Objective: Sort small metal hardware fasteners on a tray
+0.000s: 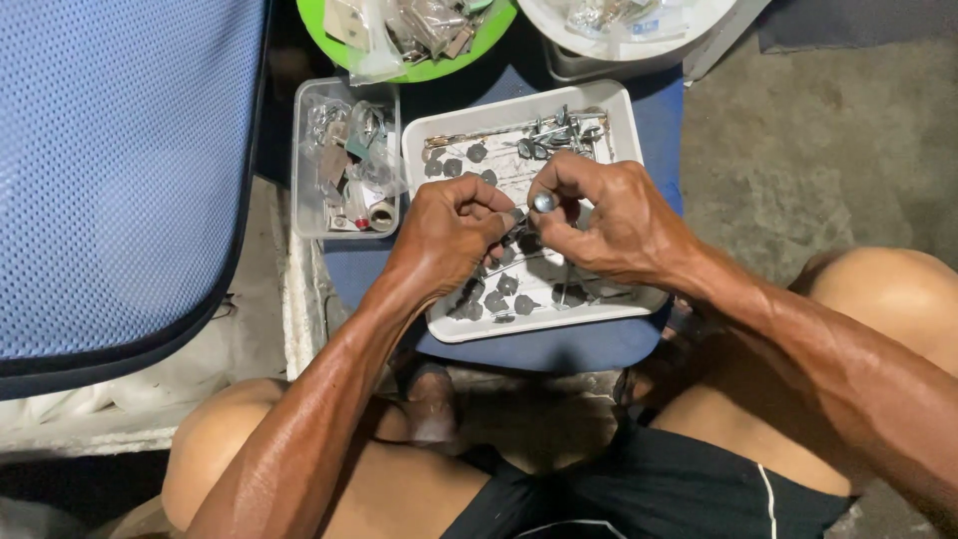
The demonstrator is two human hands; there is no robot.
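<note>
Knees: the person's two bare knees frame the bottom of the view, with black shorts (649, 489) between them.
Left hand: the left hand (449, 235) hovers over the white tray, fingers curled in and pinched on something small and thin; what it grips is too small to tell.
Right hand: the right hand (609, 215) meets the left one above the tray, thumb and forefinger clamped on a small round metal piece (544, 202) with a shiny face.
Hands together: fingertips of both hands nearly touch at the metal piece.
White tray: a shallow rectangular white tray (624, 110) lies on a blue surface (559, 349), directly under the hands; dark grey flat parts (496, 299) are scattered in it, with thin wires and a cluster of small metal bits (559, 135) at its far edge.
Clear box: a clear plastic box (304, 160) sits just left of the tray, holding mixed small items.
Green dish: a green round dish (439, 70) with bagged parts lies beyond.
White bowl: a white bowl (699, 15) lies at the top edge.
Blue mesh: a blue mesh panel (120, 170) fills the left.
</note>
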